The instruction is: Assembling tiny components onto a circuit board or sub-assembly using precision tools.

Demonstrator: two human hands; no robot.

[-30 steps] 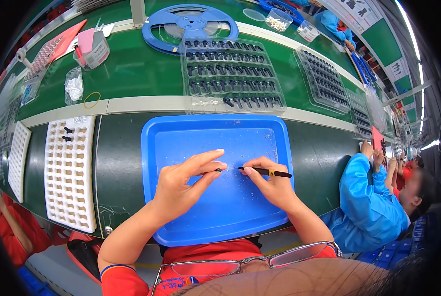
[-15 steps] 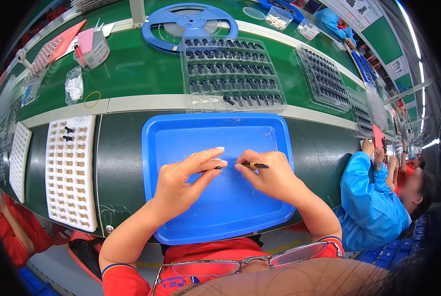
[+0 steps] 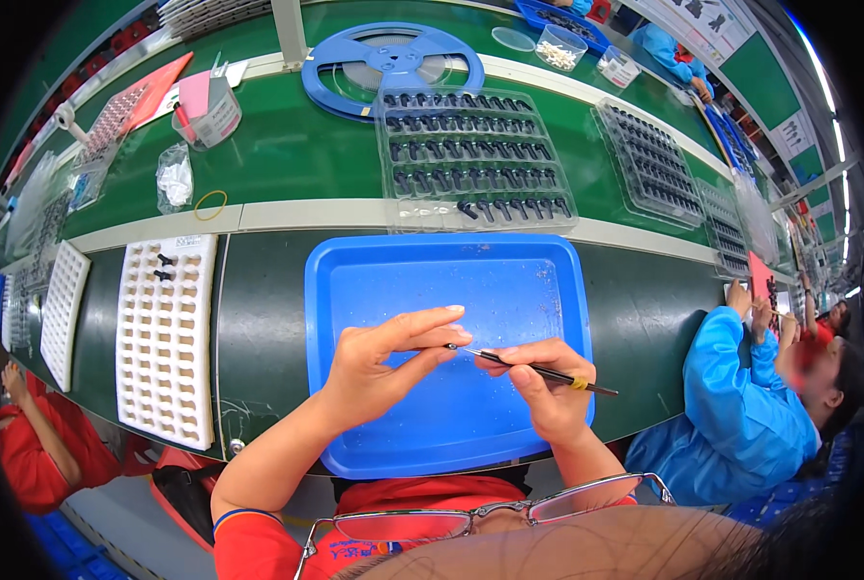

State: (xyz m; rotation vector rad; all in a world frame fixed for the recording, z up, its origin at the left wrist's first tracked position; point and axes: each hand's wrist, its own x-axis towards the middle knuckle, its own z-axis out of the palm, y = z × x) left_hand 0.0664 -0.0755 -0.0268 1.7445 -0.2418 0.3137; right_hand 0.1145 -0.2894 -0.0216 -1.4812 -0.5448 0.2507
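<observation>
A long green worktop (image 3: 287, 155) runs under me, its near strip darker, and the blue tray (image 3: 393, 425) sits at the near edge right in front of my chest. Over that tray my left hand (image 3: 379, 372) pinches a tiny dark part (image 3: 450, 346) between thumb and forefinger, the other fingers fanned loose. My right hand (image 3: 546, 387) is closed in a pen hold around black tweezers (image 3: 538, 369), whose tips meet the part just beside my left fingertips; I cannot tell at this size whether the tips actually clamp it or only touch.

The risk I see is the handover. If my left grip lets go before the tweezers bite, the part could drop and skitter across the tray, or over its rim to the floor. Too hard a squeeze could flick it away or bend it.

At the near left edge lies a white grid tray (image 3: 166, 338) with a couple of dark pieces in its far cells. Beyond the blue tray a clear blister tray (image 3: 470, 155) holds rows of dark parts, easy to jog with a careless reach. Farther back rests a blue reel (image 3: 393, 58). A person in a blue coat (image 3: 741, 406) works at the right end.
</observation>
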